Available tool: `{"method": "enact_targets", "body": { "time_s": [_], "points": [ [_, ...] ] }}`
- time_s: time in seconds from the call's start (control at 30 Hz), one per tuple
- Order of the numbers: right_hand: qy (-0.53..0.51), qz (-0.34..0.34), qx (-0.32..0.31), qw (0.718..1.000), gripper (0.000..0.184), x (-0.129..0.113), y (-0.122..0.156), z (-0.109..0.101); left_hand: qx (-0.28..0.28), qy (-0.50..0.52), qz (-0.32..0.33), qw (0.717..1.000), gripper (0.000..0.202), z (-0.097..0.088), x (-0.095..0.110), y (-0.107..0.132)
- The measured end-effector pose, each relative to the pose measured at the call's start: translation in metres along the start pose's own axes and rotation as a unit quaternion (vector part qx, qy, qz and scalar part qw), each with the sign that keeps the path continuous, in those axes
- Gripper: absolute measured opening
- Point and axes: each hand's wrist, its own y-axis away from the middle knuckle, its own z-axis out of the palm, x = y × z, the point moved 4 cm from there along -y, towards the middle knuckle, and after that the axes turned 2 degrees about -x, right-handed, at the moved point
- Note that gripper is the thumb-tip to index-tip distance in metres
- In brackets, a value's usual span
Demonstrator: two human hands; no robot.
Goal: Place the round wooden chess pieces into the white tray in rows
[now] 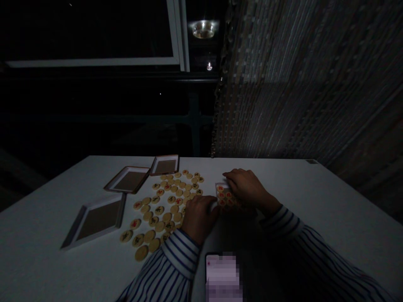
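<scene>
A small box sits on the table, holding several round wooden xiangqi pieces with red characters. My right hand reaches over its far right part, fingers stretched to the left, with no piece visible in them. My left hand is beside the box's left side, its fingers curled inward. Whatever it may hold cannot be made out. Loose xiangqi pieces spread to the left of that hand, some plain side up, others showing red or black characters. My hands hide part of the box and some pieces.
Three shallow box parts stand left of the pieces: a white-edged tray and two brown-rimmed trays. A lit phone lies at the near edge of the white table. A bead curtain hangs behind; the room is dim.
</scene>
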Motion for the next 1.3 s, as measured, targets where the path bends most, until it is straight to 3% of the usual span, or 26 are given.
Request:
{"method": "enact_targets", "body": {
  "time_s": [0.37, 0.53, 0.7, 0.97, 1.3],
  "points": [
    [-0.028, -0.001, 0.013, 1.0, 0.036, -0.004, 0.003, -0.009, 0.018, 0.016, 0.001, 1.0, 0.027, -0.008, -0.001, -0.002],
    [-0.068, 0.001, 0.02, 0.998, 0.036, -0.005, 0.004, -0.013, 0.033, 0.002, -0.001, 0.999, 0.03, -0.027, -0.009, -0.011],
    [-0.109, -0.002, 0.01, 0.994, 0.038, -0.006, -0.002, -0.015, 0.048, -0.01, -0.016, 0.999, 0.033, -0.052, -0.032, -0.026],
    [-0.2, -0.073, -0.009, 0.977, 0.038, -0.007, -0.039, -0.015, 0.029, -0.102, -0.034, 0.994, 0.035, -0.081, -0.07, -0.057],
    [-0.228, -0.073, -0.036, 0.97, 0.036, -0.014, -0.096, 0.015, -0.01, -0.196, -0.005, 0.981, 0.034, -0.076, -0.097, -0.086]
  ]
}}
